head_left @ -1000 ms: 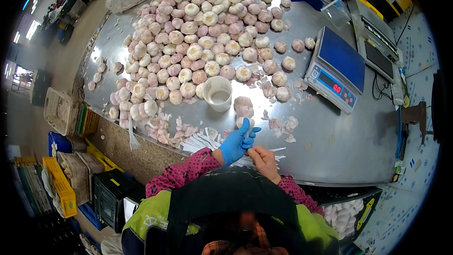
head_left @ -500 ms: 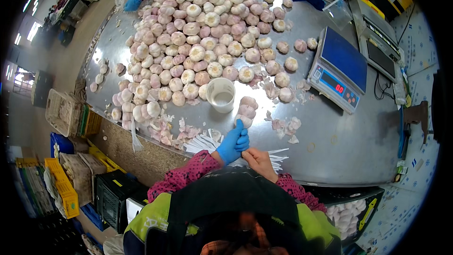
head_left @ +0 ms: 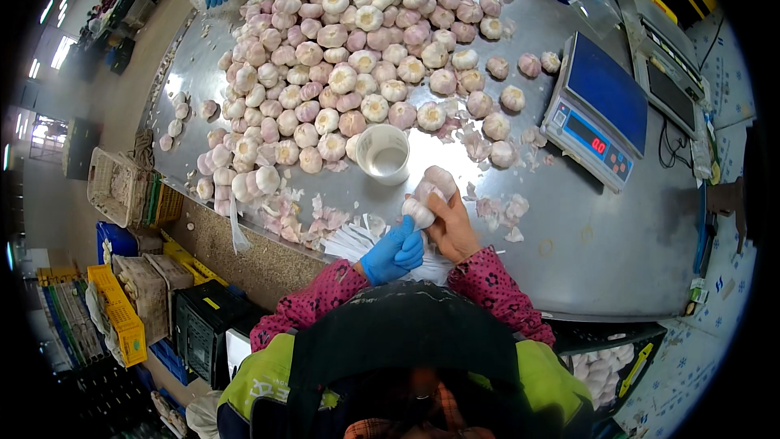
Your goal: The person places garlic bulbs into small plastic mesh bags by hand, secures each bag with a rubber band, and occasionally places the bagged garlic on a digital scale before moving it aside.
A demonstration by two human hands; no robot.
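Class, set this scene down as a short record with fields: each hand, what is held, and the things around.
Left hand: blue-gloved, fingers curled, thumb at the nearest held bulb
Right hand: bare, around the side of the held bulbs
Held: a short row of garlic bulbs
Beyond: white cup, then a large garlic pile
Near the hands: white strips
Right side: blue-topped scale
Surface: metal table

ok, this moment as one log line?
left hand: gloved, curled at near end of garlic bulbs; right hand: bare, gripping them; beyond: white cup, garlic pile; right side: blue scale
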